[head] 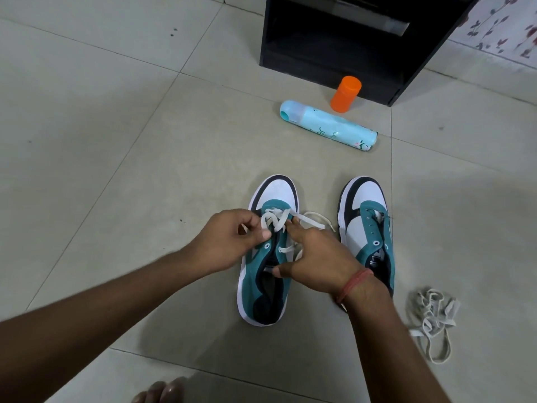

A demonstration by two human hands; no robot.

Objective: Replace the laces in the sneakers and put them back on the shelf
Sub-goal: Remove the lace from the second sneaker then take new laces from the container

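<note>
head view: left sneaker (268, 257) on floor, long axis toe-away, toe toward black shelf (348, 39). left hand (229, 242) pinches its white lace (279, 222); right hand (316, 257) fingers extended, pressing lace. unlaced right sneaker (367, 225) beside it, parallel. loose lace (433, 318) right of it.

shelf (334, 50) top cut off by frame edge, right sneaker (369, 228) heel behind wrist
</note>
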